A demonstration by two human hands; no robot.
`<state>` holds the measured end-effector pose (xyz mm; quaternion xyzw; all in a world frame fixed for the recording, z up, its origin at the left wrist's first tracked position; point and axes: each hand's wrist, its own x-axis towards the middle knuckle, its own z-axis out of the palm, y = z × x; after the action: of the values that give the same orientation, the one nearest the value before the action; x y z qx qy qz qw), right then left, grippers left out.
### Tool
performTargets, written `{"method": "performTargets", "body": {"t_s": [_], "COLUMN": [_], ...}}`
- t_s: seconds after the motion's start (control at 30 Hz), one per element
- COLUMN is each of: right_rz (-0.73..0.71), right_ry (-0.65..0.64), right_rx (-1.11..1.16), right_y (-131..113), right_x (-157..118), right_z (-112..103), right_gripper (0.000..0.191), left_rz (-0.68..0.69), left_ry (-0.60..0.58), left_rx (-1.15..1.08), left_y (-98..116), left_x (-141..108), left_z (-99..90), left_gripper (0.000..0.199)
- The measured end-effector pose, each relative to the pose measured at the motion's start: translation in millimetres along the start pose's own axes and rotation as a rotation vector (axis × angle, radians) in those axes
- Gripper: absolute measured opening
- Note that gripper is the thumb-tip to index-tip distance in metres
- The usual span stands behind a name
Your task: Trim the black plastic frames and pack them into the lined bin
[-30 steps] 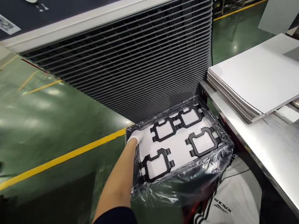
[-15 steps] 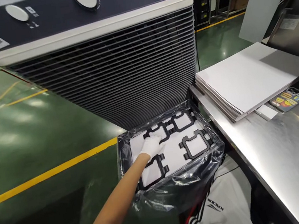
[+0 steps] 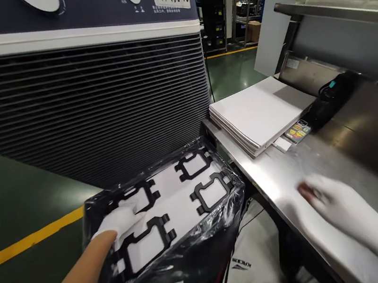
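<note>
Presently, four black frames lie flat in the plastic-lined bin (image 3: 204, 237), on a white sheet (image 3: 175, 201) that covers the inside of the bin. Positions noted relative to the bin: far-left frame (image 3: 149, 195) and near-left frame (image 3: 161, 234) toward its left end; far-right frame (image 3: 184, 171) and near-right frame (image 3: 201, 199) toward its right end. Middle of the sheet shows bare between the two pairs.

Left hand (image 3: 121, 221), white-gloved, is inside the bin at its left end. Fingers extend over the far-left frame and hide part of it; the palm side is near the upper edge of the near-left frame. Cannot tell whether the fingers grasp either frame or only rest there.

Right hand (image 3: 344, 212), also white-gloved, is well apart from the bin, to its right, over the metal counter (image 3: 338, 156). Motion blur heavy. Fingers look bent, with a dark reddish patch at the tips; cannot tell whether the hand is clenched on something or unloaded.

Surroundings: stack of white sheets (image 3: 262, 108) on the counter, beyond the bin's right end; a phone-like object (image 3: 298, 131) in a patterned case, farther right of the bin. Louvred machine (image 3: 91, 114) stands directly behind the bin. Light-grey trouser leg (image 3: 253, 255) just to the near right of the bin. Yellow floor line (image 3: 32, 240) left of the bin.
</note>
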<state>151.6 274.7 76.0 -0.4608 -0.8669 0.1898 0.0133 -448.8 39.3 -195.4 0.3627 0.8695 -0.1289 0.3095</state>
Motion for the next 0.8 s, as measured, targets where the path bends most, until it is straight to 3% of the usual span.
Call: {"method": "performTargets", "body": {"t_s": [0.03, 0.1, 0.17, 0.23, 0.33, 0.47, 0.6, 0.7, 0.8], "right_rz": [-0.088, -0.236, -0.325, -0.389, -0.459, -0.497, -0.522, -0.492, -0.612], "right_ry": [0.053, 0.148, 0.105, 0.039, -0.011, -0.04, -0.018, 0.135, 0.477], "right_rx": [-0.076, -0.277, -0.412, -0.455, -0.47, -0.473, -0.47, -0.463, -0.369], "right_y": [-7, -18, -22, -19, -12, -7, 3, 7, -16], "right_x": [30, 97, 151, 179, 184, 180, 189, 190, 174], "right_z": [1, 4, 9, 11, 10, 1, -11, -15, -5], "right_gripper": [0.025, 0.043, 0.056, 0.053, 0.037, 0.023, 0.023, 0.026, 0.021], "left_rz": [0.014, 0.059, 0.099, 0.106, 0.096, 0.102, 0.107, 0.237, 0.43], "left_ry": [-0.017, -0.027, -0.009, 0.04, 0.132, 0.12, 0.12, 0.015, -0.058], "left_rx": [0.017, 0.012, -0.022, -0.052, -0.225, -0.75, -0.892, -1.043, -1.271], "left_y": [-1, -2, -2, 1, 14, 46, 96, 149, 210], "left_x": [-3, -14, -30, -50, -87, -138, -171, -189, -196], "left_z": [-2.9, -9.0, -13.0, -13.5, -8.5, 2.3, 8.5, -4.5, -40.1], "left_gripper": [0.038, 0.047, 0.061, 0.075, 0.085, 0.096, 0.079, 0.074, 0.088]}}
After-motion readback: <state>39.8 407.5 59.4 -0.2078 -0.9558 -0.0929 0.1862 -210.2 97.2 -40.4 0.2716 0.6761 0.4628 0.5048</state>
